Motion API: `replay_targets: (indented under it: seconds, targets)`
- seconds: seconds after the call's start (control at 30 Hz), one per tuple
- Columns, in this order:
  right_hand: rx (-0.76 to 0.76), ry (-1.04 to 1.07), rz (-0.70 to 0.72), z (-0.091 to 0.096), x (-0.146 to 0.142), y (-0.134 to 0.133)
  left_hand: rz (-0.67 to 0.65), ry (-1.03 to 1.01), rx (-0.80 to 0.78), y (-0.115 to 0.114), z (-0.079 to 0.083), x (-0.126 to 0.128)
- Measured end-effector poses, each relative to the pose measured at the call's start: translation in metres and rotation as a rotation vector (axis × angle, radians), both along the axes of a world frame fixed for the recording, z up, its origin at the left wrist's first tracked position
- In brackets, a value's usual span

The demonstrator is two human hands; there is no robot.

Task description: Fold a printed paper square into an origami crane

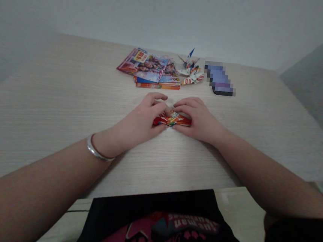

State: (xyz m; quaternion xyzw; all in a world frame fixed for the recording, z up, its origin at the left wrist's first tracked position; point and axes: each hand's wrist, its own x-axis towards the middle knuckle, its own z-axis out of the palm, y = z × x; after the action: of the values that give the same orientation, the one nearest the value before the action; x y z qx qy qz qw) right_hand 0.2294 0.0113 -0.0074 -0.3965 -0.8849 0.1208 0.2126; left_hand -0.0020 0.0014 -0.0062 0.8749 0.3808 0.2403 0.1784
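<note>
A small folded piece of red printed paper [172,119] lies on the pale wooden table [53,100] between my two hands. My left hand [143,121] presses on its left end with curled fingers and a silver bangle [98,152] sits on that wrist. My right hand [198,120] grips the paper's right end, fingers closed over it. Most of the paper is hidden under my fingers.
Farther back lie a stack of colourful printed sheets [150,69], folded paper cranes [190,71] and a phone [220,81]. A wall runs behind the table. The table's near edge is just above my lap.
</note>
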Motion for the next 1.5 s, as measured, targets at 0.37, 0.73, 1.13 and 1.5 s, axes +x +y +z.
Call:
replay_targets:
  seconds: [0.37, 0.73, 1.13, 1.5]
  targets:
    - [-0.160, 0.005, -0.126, 0.011, -0.006, -0.006, 0.096, -0.155, -0.115, -0.005, 0.006, 0.002]
    - [-0.137, 0.109, 0.029, 0.012, -0.004, -0.009, 0.118, 0.028, -0.029, -0.004, 0.013, 0.004]
    - [0.152, 0.044, 0.225, 0.000, 0.002, 0.001, -0.091, 0.167, 0.198, 0.001, 0.008, 0.005]
    - [0.334, -0.173, 0.170, 0.001, 0.002, -0.003, -0.147, 0.314, 0.322, 0.003, 0.009, -0.001]
